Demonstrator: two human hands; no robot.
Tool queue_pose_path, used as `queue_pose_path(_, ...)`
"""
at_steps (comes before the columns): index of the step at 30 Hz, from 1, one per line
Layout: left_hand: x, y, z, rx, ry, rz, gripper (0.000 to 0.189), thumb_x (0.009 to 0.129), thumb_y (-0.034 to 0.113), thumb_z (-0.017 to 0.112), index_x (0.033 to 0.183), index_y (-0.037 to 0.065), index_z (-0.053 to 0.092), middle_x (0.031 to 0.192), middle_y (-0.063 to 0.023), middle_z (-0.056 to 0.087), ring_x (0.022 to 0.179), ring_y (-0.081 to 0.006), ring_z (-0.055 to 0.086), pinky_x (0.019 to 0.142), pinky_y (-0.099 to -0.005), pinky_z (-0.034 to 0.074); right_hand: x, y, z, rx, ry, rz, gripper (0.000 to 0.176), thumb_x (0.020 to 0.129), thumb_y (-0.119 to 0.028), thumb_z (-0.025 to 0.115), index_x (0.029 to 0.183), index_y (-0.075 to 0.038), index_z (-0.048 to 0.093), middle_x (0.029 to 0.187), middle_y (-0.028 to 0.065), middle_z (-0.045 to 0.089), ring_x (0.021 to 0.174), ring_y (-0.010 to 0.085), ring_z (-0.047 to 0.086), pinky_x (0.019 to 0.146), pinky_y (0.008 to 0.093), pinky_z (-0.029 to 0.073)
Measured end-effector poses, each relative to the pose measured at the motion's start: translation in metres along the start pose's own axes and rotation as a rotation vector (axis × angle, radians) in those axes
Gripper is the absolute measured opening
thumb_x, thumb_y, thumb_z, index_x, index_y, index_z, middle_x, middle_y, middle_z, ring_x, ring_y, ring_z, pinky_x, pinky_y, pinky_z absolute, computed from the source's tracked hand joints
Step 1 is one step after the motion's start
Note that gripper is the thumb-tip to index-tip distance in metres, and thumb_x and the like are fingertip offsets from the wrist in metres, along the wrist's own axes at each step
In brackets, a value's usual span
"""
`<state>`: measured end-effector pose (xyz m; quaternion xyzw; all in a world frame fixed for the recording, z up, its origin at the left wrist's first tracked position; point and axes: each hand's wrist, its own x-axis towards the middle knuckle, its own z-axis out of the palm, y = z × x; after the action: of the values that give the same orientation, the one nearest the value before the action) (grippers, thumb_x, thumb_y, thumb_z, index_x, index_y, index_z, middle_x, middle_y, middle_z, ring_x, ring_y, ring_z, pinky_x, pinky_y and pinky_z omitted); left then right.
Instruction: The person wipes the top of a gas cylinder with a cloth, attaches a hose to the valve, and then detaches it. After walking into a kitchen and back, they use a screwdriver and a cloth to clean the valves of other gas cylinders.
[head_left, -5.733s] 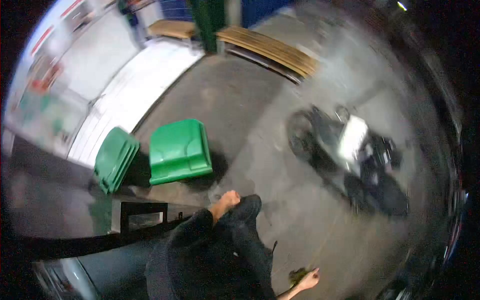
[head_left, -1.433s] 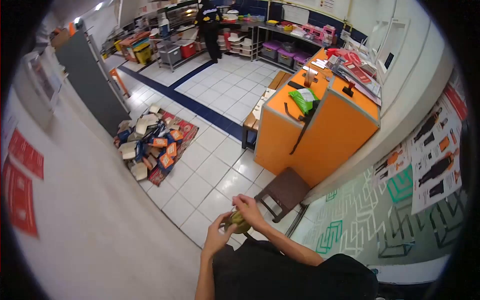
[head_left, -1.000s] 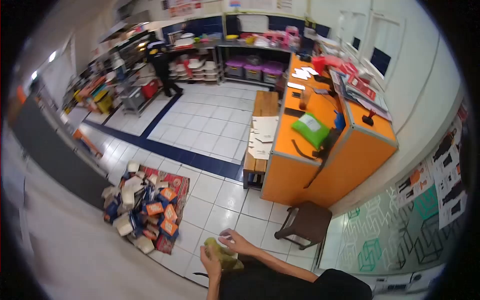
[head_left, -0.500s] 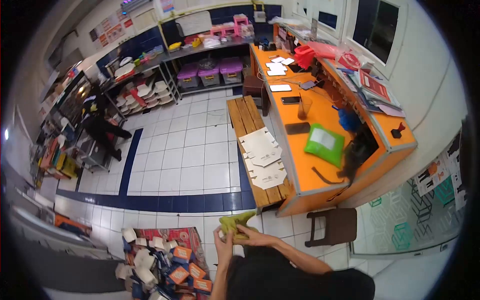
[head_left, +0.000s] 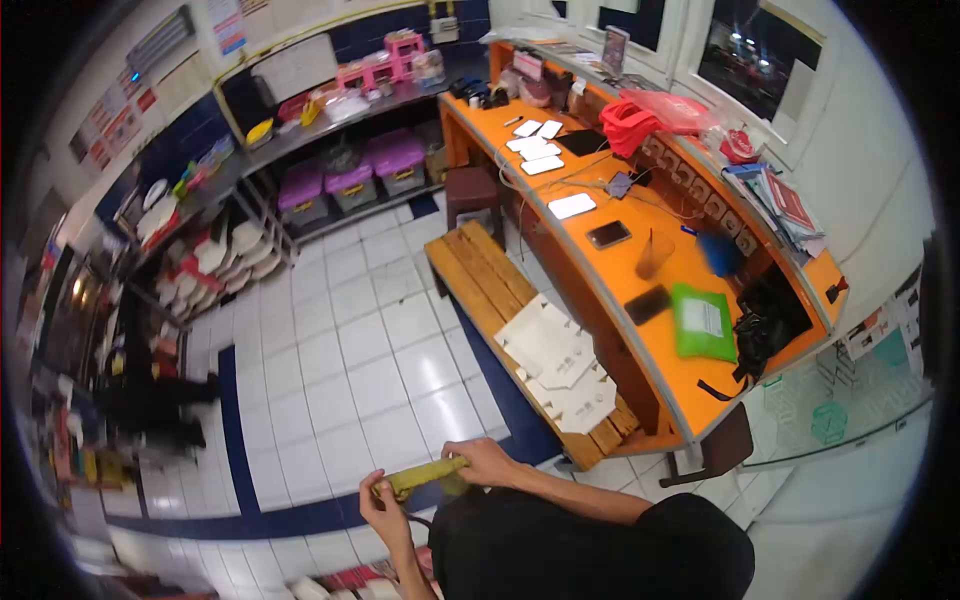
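Observation:
A yellow-green cloth (head_left: 424,477) is stretched into a narrow strip in front of my body. My left hand (head_left: 382,502) pinches its left end, and my right hand (head_left: 488,462) grips the other end. A small part of the cloth hangs under my right hand. Beyond my right hand stands a wooden bench (head_left: 470,262), with flat white cardboard box blanks (head_left: 556,348) lying on its near half. Neither hand touches the bench.
An orange counter (head_left: 625,282) runs along the right, bearing phones, a brown cup (head_left: 655,254) and a green packet (head_left: 704,322). A brown stool (head_left: 725,446) stands by its near end. Purple-lidded bins (head_left: 350,180) sit under the back shelf. Another person (head_left: 160,400) stands at the left.
The bunched cloth is now drawn out into a strip, my hands farther apart. My view has turned, so the bench and counter appear nearer and the box pile at lower left is mostly out of view.

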<state>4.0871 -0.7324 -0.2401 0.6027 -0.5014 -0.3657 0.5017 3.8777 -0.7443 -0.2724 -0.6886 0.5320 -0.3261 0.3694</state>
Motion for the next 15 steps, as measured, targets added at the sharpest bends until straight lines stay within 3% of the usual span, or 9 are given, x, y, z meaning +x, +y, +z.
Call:
queue_pose_path(3, 0.107, -0.002, 0.016, 0.028, -0.376, 0.028, 0.027, 0.086, -0.003, 0.042, 0.107, 0.000, 0.058, 0.094, -0.0097, 0.061, 0.085, -0.0145, 0.057, 0.075, -0.0278, 0.046, 0.062, 0.000, -0.016, -0.050, 0.142, 0.063, 0.027, 0.067, -0.011, 0.060, 0.094, -0.009, 0.060, 0.076, 0.0147, 0.063, 0.072, 0.0329, 0.062, 0.064, 0.0423, 0.049)
queue_pose_path(5, 0.171, -0.008, 0.029, 0.153, -0.547, 0.046, 0.032, 0.083, -0.002, 0.045, 0.112, 0.003, 0.058, 0.095, -0.0146, 0.063, 0.084, -0.0196, 0.061, 0.077, -0.0326, 0.047, 0.091, 0.001, -0.041, -0.189, 0.315, 0.061, 0.028, 0.068, -0.010, 0.058, 0.096, -0.007, 0.060, 0.084, 0.0150, 0.062, 0.082, 0.0329, 0.061, 0.070, 0.0412, 0.049)
queue_pose_path(7, 0.226, -0.015, 0.050, 0.415, -0.761, 0.344, 0.031, 0.081, 0.001, 0.050, 0.110, 0.006, 0.059, 0.095, -0.0177, 0.063, 0.085, -0.0281, 0.061, 0.077, -0.0373, 0.048, 0.121, 0.020, -0.055, -0.216, 0.323, 0.105, 0.028, 0.068, -0.010, 0.059, 0.096, -0.006, 0.060, 0.086, 0.0150, 0.062, 0.085, 0.0319, 0.060, 0.071, 0.0414, 0.048)
queue_pose_path(8, 0.250, -0.013, 0.060, 0.528, -0.838, 0.357, 0.023, 0.079, 0.007, 0.059, 0.101, 0.005, 0.063, 0.094, -0.0193, 0.062, 0.084, -0.0343, 0.058, 0.077, -0.0405, 0.047, 0.136, 0.041, -0.059, -0.281, 0.308, 0.153, 0.029, 0.068, -0.011, 0.059, 0.096, -0.006, 0.059, 0.084, 0.0151, 0.062, 0.083, 0.0328, 0.061, 0.069, 0.0416, 0.048)
queue_pose_path(11, 0.317, -0.009, 0.097, 0.641, -0.933, 0.361, 0.014, 0.077, 0.012, 0.065, 0.089, 0.004, 0.066, 0.089, -0.0155, 0.064, 0.085, -0.0323, 0.059, 0.076, -0.0384, 0.048, 0.186, 0.072, -0.094, -0.296, 0.261, 0.200, 0.025, 0.070, -0.014, 0.059, 0.092, -0.004, 0.061, 0.085, 0.0169, 0.064, 0.083, 0.0349, 0.061, 0.066, 0.0415, 0.047)
queue_pose_path(12, 0.339, -0.004, 0.109, 0.626, -0.947, 0.408, 0.015, 0.077, 0.016, 0.068, 0.077, 0.002, 0.064, 0.087, -0.0136, 0.063, 0.085, -0.0283, 0.059, 0.078, -0.0360, 0.047, 0.207, 0.066, -0.114, -0.186, 0.112, 0.338, 0.024, 0.070, -0.015, 0.060, 0.091, -0.003, 0.061, 0.086, 0.0184, 0.063, 0.084, 0.0354, 0.060, 0.068, 0.0402, 0.047)
queue_pose_path(13, 0.361, -0.003, 0.117, 0.626, -0.938, 0.408, 0.015, 0.077, 0.016, 0.068, 0.077, 0.002, 0.064, 0.087, -0.0136, 0.063, 0.085, -0.0283, 0.059, 0.078, -0.0360, 0.047, 0.229, 0.062, -0.132, -0.077, -0.037, 0.468, 0.023, 0.071, -0.016, 0.060, 0.089, -0.002, 0.062, 0.086, 0.0198, 0.063, 0.085, 0.0359, 0.060, 0.069, 0.0389, 0.046)
queue_pose_path(14, 0.382, -0.005, 0.123, 0.415, -0.867, 0.383, 0.016, 0.078, 0.017, 0.068, 0.075, 0.002, 0.063, 0.089, -0.0127, 0.062, 0.086, -0.0256, 0.059, 0.080, -0.0350, 0.046, 0.249, 0.063, -0.146, -0.101, -0.054, 0.343, 0.019, 0.078, -0.018, 0.059, 0.086, -0.001, 0.061, 0.079, 0.0118, 0.065, 0.073, 0.0282, 0.062, 0.066, 0.0376, 0.045)
queue_pose_path(15, 0.402, -0.006, 0.127, 0.205, -0.775, 0.357, 0.018, 0.078, 0.018, 0.067, 0.073, 0.002, 0.062, 0.091, -0.0117, 0.062, 0.086, -0.0229, 0.059, 0.081, -0.0340, 0.045, 0.270, 0.067, -0.161, -0.112, -0.076, 0.324, 0.019, 0.078, -0.018, 0.059, 0.086, -0.001, 0.061, 0.079, 0.0118, 0.065, 0.073, 0.0282, 0.062, 0.066, 0.0376, 0.045)
